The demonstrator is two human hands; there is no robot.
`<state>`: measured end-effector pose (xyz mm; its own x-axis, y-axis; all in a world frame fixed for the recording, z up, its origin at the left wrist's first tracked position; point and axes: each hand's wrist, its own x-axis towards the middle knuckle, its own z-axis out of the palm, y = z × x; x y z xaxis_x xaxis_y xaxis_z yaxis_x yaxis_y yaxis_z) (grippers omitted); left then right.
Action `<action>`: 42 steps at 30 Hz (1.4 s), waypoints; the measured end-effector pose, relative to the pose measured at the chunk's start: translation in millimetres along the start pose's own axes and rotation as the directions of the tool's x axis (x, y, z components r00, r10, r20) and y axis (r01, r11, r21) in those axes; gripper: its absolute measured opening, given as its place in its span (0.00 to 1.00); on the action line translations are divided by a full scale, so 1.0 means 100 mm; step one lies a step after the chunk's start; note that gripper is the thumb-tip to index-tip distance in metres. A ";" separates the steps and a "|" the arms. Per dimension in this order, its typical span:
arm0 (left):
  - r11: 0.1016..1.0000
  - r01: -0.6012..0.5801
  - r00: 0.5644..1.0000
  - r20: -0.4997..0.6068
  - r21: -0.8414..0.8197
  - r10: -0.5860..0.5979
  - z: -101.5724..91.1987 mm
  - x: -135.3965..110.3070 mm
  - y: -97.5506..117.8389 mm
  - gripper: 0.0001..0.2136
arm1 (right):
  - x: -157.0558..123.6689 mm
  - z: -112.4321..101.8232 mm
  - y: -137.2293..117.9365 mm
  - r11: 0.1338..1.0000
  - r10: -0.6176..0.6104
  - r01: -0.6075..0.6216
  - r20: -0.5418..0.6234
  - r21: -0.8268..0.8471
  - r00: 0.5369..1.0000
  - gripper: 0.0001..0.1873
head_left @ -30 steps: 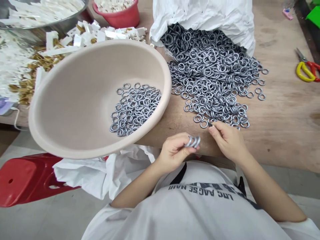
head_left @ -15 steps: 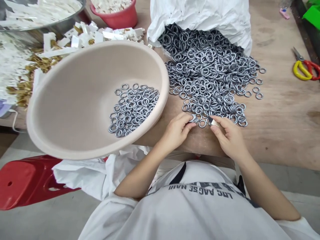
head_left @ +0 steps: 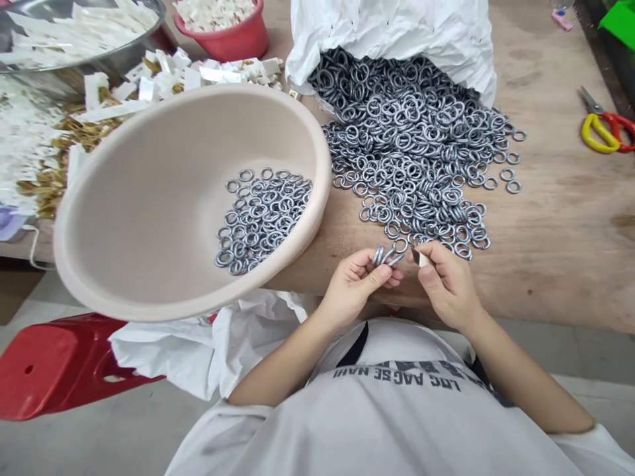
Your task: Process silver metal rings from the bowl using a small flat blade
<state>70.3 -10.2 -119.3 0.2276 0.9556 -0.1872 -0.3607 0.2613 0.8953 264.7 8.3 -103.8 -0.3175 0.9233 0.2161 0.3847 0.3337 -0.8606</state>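
Note:
My left hand (head_left: 357,284) is closed on a few metal rings (head_left: 387,255), pinched between thumb and fingers just off the table's near edge. My right hand (head_left: 446,281) is closed on a small pale piece with a dark tip (head_left: 421,258), held close to the rings. Just beyond both hands lies a big heap of grey metal rings (head_left: 411,152) spilling from a white bag (head_left: 397,33). To the left a beige plastic basin (head_left: 124,264) tilts over the table edge and holds several sorted rings (head_left: 262,215).
Yellow and red scissors (head_left: 602,125) lie at the far right of the wooden table (head_left: 560,225). White and gold small parts (head_left: 74,119), a metal bowl (head_left: 74,33) and a red tub (head_left: 223,30) stand at the back left. A red stool (head_left: 54,363) stands low left.
My left hand reached forward to the edge of the heap, picked up rings, and has drawn back toward me with them. My right hand stayed near the heap's edge.

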 end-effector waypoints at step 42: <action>0.986 -0.125 0.989 0.087 0.112 0.115 0.04 -0.05 0.01 0.09 | 0.11 0.14 0.05 0.776 0.281 -0.339 0.190 0.531 0.941 0.16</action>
<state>72.5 -14.9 -116.4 0.2623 0.9638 -0.0466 -0.2827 0.1229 0.9513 251.4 17.6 -112.3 -0.3554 0.9262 -0.1257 -0.0542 -0.1547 -0.9865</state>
